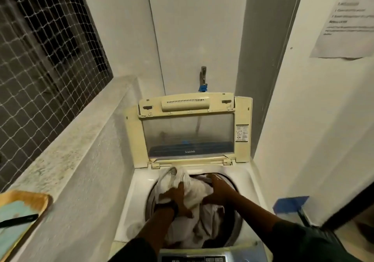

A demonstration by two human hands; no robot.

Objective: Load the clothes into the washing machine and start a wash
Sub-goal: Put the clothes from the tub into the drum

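Observation:
A top-loading washing machine [139,182] stands in front of me with its yellowed lid [188,132] swung up against the wall. White and pale clothes [194,186] are heaped in the round drum opening and bulge over its back rim. My left hand [178,197], with a dark band on the wrist, is pressed into the white cloth. My right hand [219,189] lies on the pile beside it, its fingers closed around folds of fabric. The machine's control panel [194,257] shows at the bottom edge.
A speckled concrete ledge [66,160] runs along the left under a netted window [40,59]. A tray with a dark pen-like object [18,219] rests on the ledge. A tap [203,77] sits above the lid. A blue object [291,205] and a wall notice [348,16] are at right.

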